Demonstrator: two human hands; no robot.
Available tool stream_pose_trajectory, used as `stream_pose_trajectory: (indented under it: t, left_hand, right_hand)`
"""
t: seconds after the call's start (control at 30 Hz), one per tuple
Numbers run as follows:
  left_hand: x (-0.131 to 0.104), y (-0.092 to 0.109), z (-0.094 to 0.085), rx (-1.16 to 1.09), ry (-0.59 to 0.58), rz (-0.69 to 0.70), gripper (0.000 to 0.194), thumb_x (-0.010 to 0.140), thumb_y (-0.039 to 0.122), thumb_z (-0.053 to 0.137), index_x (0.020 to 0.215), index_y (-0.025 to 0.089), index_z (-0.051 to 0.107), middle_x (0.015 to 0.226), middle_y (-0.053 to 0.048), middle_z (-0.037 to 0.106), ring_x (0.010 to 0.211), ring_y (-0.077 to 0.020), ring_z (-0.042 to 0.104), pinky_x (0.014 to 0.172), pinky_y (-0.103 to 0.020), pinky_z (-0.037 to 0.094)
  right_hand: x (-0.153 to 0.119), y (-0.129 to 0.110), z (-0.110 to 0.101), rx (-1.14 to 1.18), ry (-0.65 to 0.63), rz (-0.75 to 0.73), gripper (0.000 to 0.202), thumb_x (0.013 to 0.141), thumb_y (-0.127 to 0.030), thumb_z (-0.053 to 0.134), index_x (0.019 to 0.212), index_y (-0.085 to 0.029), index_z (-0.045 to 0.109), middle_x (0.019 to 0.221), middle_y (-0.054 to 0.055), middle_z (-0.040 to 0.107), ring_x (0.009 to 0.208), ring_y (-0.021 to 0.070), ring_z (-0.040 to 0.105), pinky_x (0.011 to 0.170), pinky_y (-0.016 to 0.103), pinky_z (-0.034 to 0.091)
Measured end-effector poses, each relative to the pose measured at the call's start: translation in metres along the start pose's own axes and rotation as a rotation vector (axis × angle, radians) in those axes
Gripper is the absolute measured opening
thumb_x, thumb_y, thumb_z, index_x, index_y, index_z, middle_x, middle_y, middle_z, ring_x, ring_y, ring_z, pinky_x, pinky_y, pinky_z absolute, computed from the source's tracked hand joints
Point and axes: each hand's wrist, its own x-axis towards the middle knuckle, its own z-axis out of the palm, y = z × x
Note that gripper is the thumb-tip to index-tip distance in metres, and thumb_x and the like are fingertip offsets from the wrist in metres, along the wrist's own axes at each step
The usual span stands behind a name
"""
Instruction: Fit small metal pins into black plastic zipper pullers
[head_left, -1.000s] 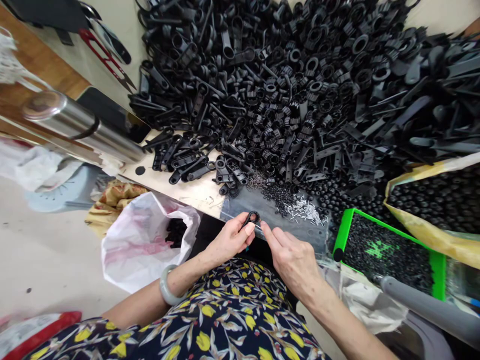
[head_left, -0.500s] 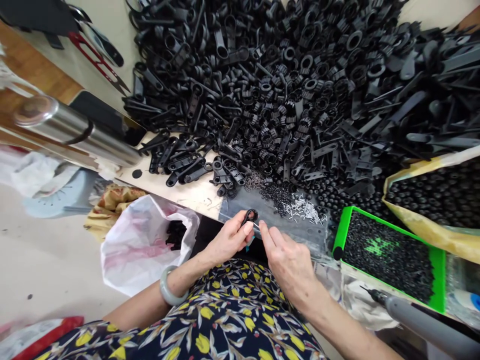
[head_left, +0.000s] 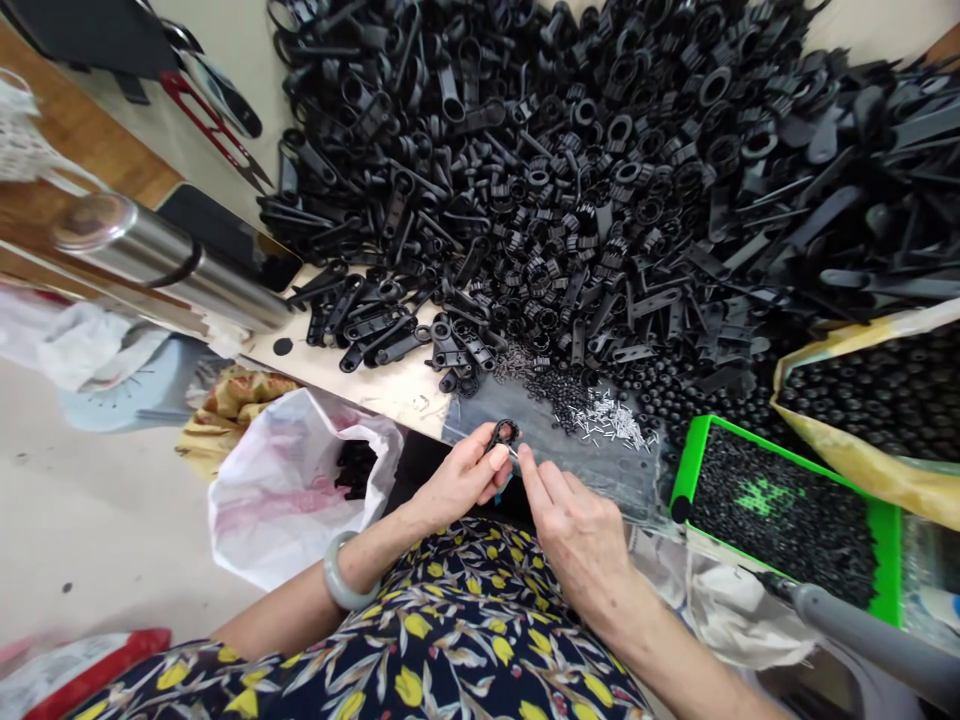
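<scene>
My left hand (head_left: 461, 478) is closed on a black plastic ring-ended part (head_left: 505, 432), thumb and forefinger pinching it near the table's front edge. My right hand (head_left: 574, 515) is beside it, its forefinger stretched toward the ring and the other fingers curled. A thin, shiny metal pin (head_left: 513, 453) shows between that fingertip and the part; my right thumb is hidden. Just beyond both hands lies a grey work mat (head_left: 487, 408). Loose silver pins (head_left: 613, 422) are heaped on it, next to small black pieces (head_left: 559, 388).
A huge pile of black plastic parts (head_left: 540, 180) covers the back. To the right are a green tray (head_left: 694, 450) of tiny black bits, a yellow-edged bag (head_left: 825, 420) and a hanging grey power screwdriver (head_left: 862, 625). Leftward are a steel flask (head_left: 165, 260) and white bag (head_left: 277, 500).
The whole view has shifted slightly, so things appear a little farther right. My hands stay together at the black part, with the right forefinger close against it. The power screwdriver has swung slightly.
</scene>
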Motion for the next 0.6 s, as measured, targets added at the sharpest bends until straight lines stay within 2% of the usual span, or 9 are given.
stream_pose_trajectory:
  t: [0.2,0.4,0.5,0.6]
  left_hand:
    - [-0.001,-0.006,0.000,-0.011,0.021,0.015,0.042,0.098,0.057,0.057,0.112,0.018,0.052,0.067,0.008,0.046,0.046,-0.0046,0.031,0.040,-0.016,0.023]
    - [0.000,-0.009,0.004,-0.026,0.071,0.034,0.035,0.100,0.053,0.055,0.107,0.019,0.050,0.066,0.008,0.045,0.047,-0.0056,0.030,0.039,-0.016,0.023]
    - [0.000,-0.011,0.005,0.003,0.094,0.025,0.033,0.100,0.053,0.053,0.103,0.020,0.049,0.066,0.008,0.044,0.048,-0.0064,0.029,0.039,-0.017,0.022]
    - [-0.001,-0.011,0.002,0.140,0.130,0.035,0.027,0.100,0.047,0.052,0.100,0.020,0.051,0.064,0.008,0.044,0.049,-0.0074,0.034,0.044,-0.018,0.029]
  right_hand:
    - [0.000,-0.001,-0.001,0.051,-0.087,0.041,0.052,0.086,0.003,0.054,0.136,-0.011,0.060,0.087,0.005,0.069,0.066,0.0152,0.064,0.048,0.026,0.045]
    - [0.004,-0.003,0.002,0.080,-0.161,0.066,0.054,0.086,0.002,0.054,0.140,-0.010,0.056,0.090,0.005,0.071,0.064,0.0144,0.067,0.052,0.026,0.050]
    - [0.008,-0.003,-0.001,0.082,-0.255,0.061,0.055,0.088,0.001,0.055,0.141,-0.009,0.054,0.094,0.006,0.072,0.068,0.0161,0.071,0.054,0.026,0.052]
    - [0.017,0.000,-0.008,0.121,-0.407,0.039,0.051,0.093,-0.001,0.053,0.143,-0.010,0.053,0.099,0.009,0.074,0.075,0.0176,0.074,0.057,0.025,0.053]
